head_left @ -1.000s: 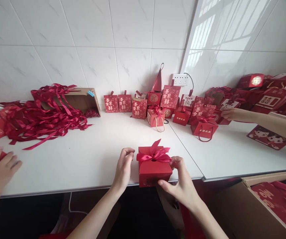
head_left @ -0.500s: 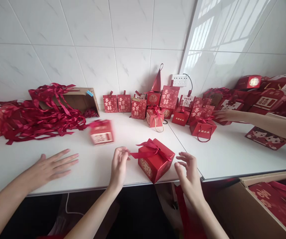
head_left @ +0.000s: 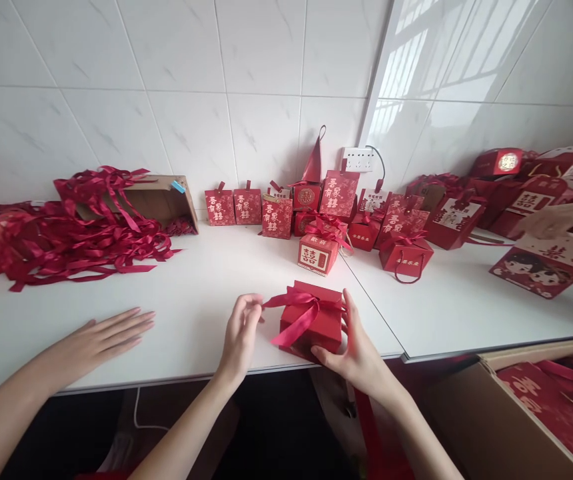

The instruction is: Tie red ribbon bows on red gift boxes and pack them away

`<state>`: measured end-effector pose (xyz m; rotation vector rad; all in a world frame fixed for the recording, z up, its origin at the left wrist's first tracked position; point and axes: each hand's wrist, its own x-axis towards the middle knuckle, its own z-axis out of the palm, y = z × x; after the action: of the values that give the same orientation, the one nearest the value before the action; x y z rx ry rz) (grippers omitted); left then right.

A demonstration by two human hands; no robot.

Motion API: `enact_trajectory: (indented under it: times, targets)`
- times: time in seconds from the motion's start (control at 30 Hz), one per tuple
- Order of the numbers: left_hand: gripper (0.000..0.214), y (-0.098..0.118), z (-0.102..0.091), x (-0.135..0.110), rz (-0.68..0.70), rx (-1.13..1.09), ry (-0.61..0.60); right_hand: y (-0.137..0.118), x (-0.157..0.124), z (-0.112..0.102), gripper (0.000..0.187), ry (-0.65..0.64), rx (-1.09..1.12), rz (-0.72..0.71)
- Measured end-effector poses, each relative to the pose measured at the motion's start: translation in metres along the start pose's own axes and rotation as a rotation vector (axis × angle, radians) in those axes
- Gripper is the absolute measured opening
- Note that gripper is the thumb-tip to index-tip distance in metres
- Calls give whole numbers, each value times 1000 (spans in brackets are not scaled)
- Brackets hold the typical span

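A red gift box (head_left: pixel 330 328) with a ribbon bow (head_left: pixel 302 319) on its lid stands at the table's front edge before me. My right hand (head_left: pixel 359 350) grips its right side, thumb across the front and fingers behind. At the box's left, my left hand (head_left: pixel 240 333) is closed, thumb against fingers, at the end of a ribbon tail. Just beyond stands a smaller red box (head_left: pixel 315 257) with a pale label and a bow.
Another person's hand (head_left: pixel 97 343) lies flat at left; one more (head_left: pixel 549 219) is over a cartoon-printed box (head_left: pixel 536 270) at right. Heaped red ribbons (head_left: pixel 86 243) spill by a cardboard box (head_left: pixel 186 200). Several red boxes line the wall. An open carton (head_left: pixel 466 400) stands lower right.
My right hand has closed on the gift box, which has turned. The smaller labelled box, blurred at left before, now stands farther right. The person at right has moved a hand onto the cartoon-printed box.
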<state>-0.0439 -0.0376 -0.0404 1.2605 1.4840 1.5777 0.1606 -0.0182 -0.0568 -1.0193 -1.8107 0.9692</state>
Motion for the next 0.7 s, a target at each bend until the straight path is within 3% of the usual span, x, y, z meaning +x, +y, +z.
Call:
enact_trajectory:
  times: [0.07, 0.2, 0.4, 0.57, 0.7]
  targets:
    - [31, 8, -1, 7, 24, 108, 17, 2, 0, -5, 103, -57, 62, -13]
    - [25, 28, -4, 11, 6, 257, -214, 4, -1, -9, 104, -32, 41, -49]
    - [32, 48, -8, -16, -78, 189, -407, 10, 0, -13, 102, 82, -37, -154]
    - [29, 47, -2, -42, -147, 196, -639, 8, 0, -21, 102, 82, -20, -135]
    - [26, 36, -4, -44, -190, 271, -759, 7, -5, -31, 101, 90, -32, -105]
